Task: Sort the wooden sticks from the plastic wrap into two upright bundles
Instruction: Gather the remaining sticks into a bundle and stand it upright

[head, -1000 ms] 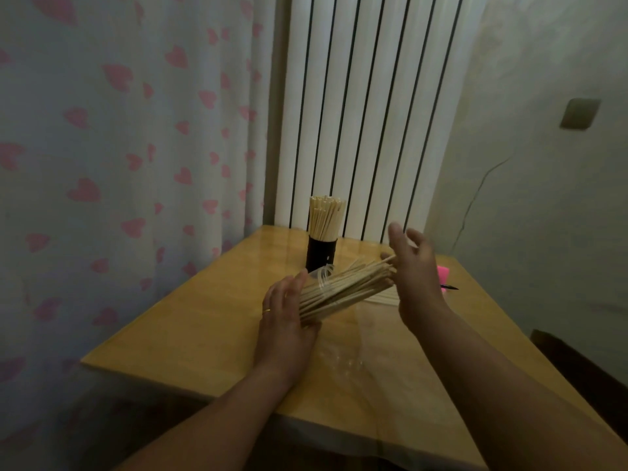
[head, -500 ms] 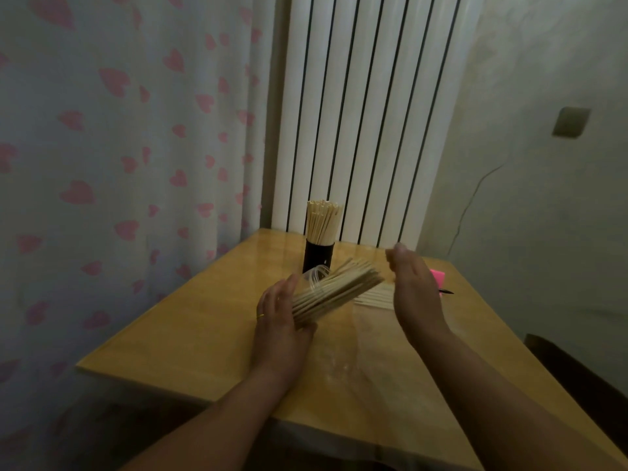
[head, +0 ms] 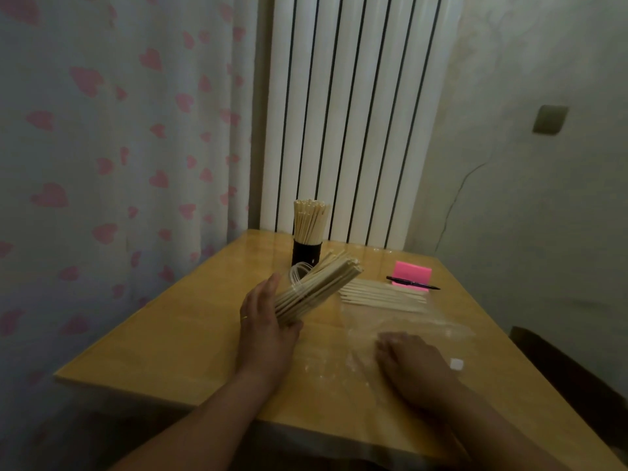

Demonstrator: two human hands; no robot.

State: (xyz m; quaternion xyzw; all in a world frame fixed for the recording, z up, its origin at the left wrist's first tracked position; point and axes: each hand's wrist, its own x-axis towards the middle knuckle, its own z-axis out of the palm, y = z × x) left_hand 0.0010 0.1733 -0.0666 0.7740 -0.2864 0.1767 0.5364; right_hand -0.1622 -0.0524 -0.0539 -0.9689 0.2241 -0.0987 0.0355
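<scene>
My left hand (head: 264, 317) grips the lower end of a bundle of wooden sticks (head: 317, 287), which slants up to the right above the table. A clear holder (head: 299, 271) sits just behind the bundle. More sticks (head: 380, 295) lie flat on the plastic wrap (head: 401, 329) to the right. An upright bundle (head: 310, 222) stands in a black cup (head: 306, 253) at the back. My right hand (head: 413, 365) rests palm down on the near part of the plastic wrap, fingers spread, holding nothing.
The wooden table (head: 163, 334) stands in a corner, with a heart-patterned curtain (head: 102, 147) on the left and a white radiator (head: 350, 113) behind. A pink notepad (head: 411, 270) and a black pen (head: 413, 283) lie at the back right. A dark chair (head: 560, 368) is at the right.
My right hand has left the top end of the slanted bundle and dropped down onto the plastic wrap. My left hand still holds the bundle at much the same slant.
</scene>
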